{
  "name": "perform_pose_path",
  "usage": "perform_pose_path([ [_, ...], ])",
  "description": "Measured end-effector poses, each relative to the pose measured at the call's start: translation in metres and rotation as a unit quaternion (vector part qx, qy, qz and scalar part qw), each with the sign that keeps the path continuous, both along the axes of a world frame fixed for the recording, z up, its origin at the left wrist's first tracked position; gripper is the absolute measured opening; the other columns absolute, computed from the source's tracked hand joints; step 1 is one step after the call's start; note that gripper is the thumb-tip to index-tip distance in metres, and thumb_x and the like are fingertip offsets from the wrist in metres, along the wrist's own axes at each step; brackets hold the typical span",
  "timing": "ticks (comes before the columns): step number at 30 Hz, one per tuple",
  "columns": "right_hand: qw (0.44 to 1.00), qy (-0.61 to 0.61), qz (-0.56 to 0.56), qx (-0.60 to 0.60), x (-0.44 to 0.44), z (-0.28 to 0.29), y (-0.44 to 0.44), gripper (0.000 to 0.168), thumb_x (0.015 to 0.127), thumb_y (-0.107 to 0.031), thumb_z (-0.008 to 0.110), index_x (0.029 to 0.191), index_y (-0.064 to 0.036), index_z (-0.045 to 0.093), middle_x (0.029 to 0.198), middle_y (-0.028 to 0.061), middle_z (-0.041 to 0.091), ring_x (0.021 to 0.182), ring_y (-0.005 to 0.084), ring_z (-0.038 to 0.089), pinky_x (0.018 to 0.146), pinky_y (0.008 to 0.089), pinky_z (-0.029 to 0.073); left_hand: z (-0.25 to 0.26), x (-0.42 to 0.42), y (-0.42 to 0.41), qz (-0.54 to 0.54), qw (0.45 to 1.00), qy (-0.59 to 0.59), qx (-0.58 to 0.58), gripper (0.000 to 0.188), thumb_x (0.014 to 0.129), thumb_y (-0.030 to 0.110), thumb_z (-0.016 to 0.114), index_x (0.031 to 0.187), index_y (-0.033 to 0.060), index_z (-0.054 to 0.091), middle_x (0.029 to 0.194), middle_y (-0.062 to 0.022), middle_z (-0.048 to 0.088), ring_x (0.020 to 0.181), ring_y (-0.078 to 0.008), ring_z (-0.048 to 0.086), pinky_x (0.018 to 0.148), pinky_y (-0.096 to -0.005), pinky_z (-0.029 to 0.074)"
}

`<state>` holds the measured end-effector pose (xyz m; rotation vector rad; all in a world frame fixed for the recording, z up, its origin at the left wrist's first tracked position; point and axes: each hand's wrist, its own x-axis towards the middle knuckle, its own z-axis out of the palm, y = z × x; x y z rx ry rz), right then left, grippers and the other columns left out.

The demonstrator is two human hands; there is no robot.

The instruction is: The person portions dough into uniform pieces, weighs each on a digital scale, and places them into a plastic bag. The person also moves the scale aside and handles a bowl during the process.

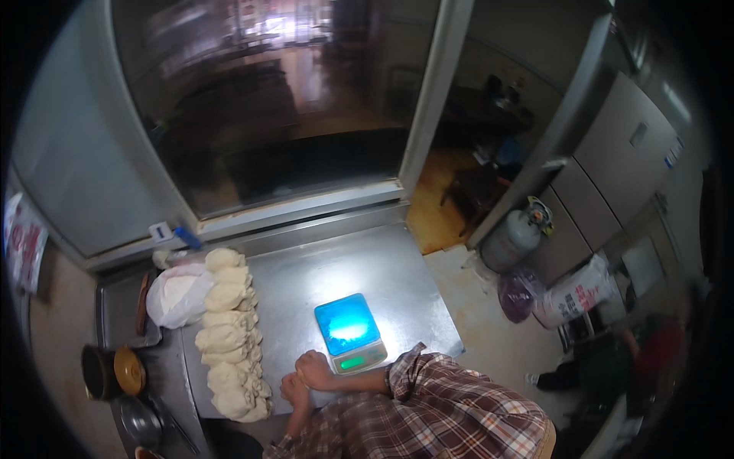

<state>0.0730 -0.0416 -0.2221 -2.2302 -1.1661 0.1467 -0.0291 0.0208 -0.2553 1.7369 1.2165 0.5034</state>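
Observation:
My right hand [314,370] and my left hand [294,391] are pressed together low over the steel worktable [287,281], with curled fingers. Whether anything is held between them is hidden. Just right of them stands a digital kitchen scale [360,360] with a lit green display. Its blue-looking weighing plate [347,324] reflects a bright light and carries nothing. To the left of my hands, a long row of pale dough lumps [229,338] lies heaped along the table, the pieces touching one another.
Left of the dough sits a plastic bag of white flour-like powder [176,295], beside a metal tray [114,304]. A yellow-brown bowl [130,370] and a metal bowl [140,421] stand nearer. On the floor at right are a gas cylinder [510,238] and a printed sack [579,295]. Another person [608,361] is at far right.

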Motion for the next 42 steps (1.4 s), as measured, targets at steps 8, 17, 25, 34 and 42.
perform_pose_path([
  [8, 0.991, 0.019, 0.021, 0.130, 0.008, -0.031, 0.008, 0.017, 0.083, -0.027, 0.058, 0.080, -0.011, 0.053, 0.079, 0.0059, 0.055, 0.087, 0.0251, 0.053, 0.075, 0.0399, 0.038, 0.002, 0.035, -0.009, 0.051, 0.980, -0.006, 0.191, 0.020, 0.092, 0.021, 0.052, 0.088, 0.0021, 0.056, 0.084, -0.0205, 0.056, 0.083, -0.0388, 0.054, 0.073, -0.0463, 0.043],
  [17, 0.996, 0.045, 0.037, 0.067, 0.023, -0.028, 0.026, 0.018, 0.085, -0.027, 0.057, 0.080, -0.010, 0.055, 0.076, 0.0072, 0.059, 0.082, 0.0267, 0.058, 0.076, 0.0418, 0.043, 0.008, 0.046, 0.005, 0.019, 0.984, 0.008, 0.174, 0.019, 0.096, 0.020, 0.046, 0.088, 0.0025, 0.051, 0.080, -0.0180, 0.054, 0.072, -0.0349, 0.053, 0.066, -0.0443, 0.043],
  [25, 0.995, 0.085, -0.023, 0.043, 0.027, -0.040, 0.052, 0.025, 0.085, -0.031, 0.056, 0.078, -0.007, 0.058, 0.073, 0.0106, 0.062, 0.077, 0.0327, 0.061, 0.072, 0.0475, 0.046, -0.016, 0.038, 0.044, -0.049, 0.985, 0.038, 0.160, 0.025, 0.094, 0.019, 0.049, 0.080, -0.0006, 0.052, 0.074, -0.0166, 0.055, 0.068, -0.0306, 0.054, 0.063, -0.0422, 0.043],
  [34, 0.993, 0.093, -0.067, 0.040, 0.003, 0.008, 0.017, 0.019, 0.082, -0.024, 0.056, 0.077, -0.007, 0.062, 0.087, 0.0091, 0.064, 0.095, 0.0312, 0.055, 0.080, 0.0456, 0.043, 0.015, 0.023, 0.025, -0.057, 0.972, -0.073, 0.215, 0.027, 0.092, 0.013, 0.049, 0.070, -0.0030, 0.044, 0.064, -0.0157, 0.044, 0.057, -0.0274, 0.040, 0.055, -0.0433, 0.034],
  [42, 1.000, 0.004, -0.015, 0.020, -0.013, -0.014, -0.001, 0.010, 0.075, -0.020, 0.059, 0.076, -0.010, 0.061, 0.085, 0.0060, 0.062, 0.093, 0.0288, 0.054, 0.077, 0.0415, 0.043, -0.018, 0.006, 0.005, -0.060, 0.988, -0.001, 0.140, 0.019, 0.088, 0.014, 0.052, 0.083, -0.0041, 0.054, 0.081, -0.0222, 0.055, 0.079, -0.0318, 0.053, 0.069, -0.0439, 0.040],
])
